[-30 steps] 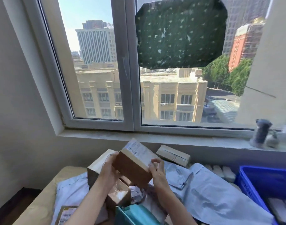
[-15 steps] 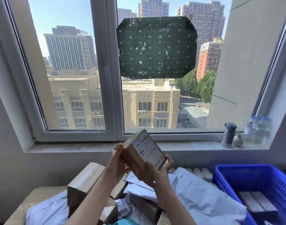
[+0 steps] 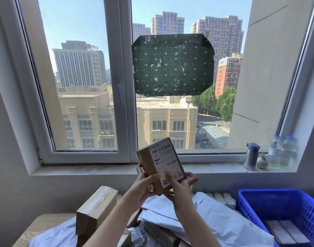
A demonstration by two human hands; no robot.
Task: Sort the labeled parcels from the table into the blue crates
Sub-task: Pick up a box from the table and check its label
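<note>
Small rectangular cardboard parcel (image 3: 160, 168) with a white printed label (image 3: 164, 157), held nearly upright above grey plastic mailers (image 3: 215, 216), before the windowsill (image 3: 99, 169). Left hand (image 3: 142, 185) grips its left edge. Right hand (image 3: 182, 185) grips its lower right corner, thumb (image 3: 167, 178) across the label. Perforated blue crate (image 3: 277, 204) at right.

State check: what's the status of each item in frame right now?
Box: held above the table, tilted, label toward camera.
Left hand: grips the box's left edge.
Right hand: holds the box's lower end, thumb on label.
Crate: open-topped, flat parcels inside.
Taped box: sealed, lying on the pile.
Mailers: lying on the table.
Flask: upright on sill, capped.
</note>
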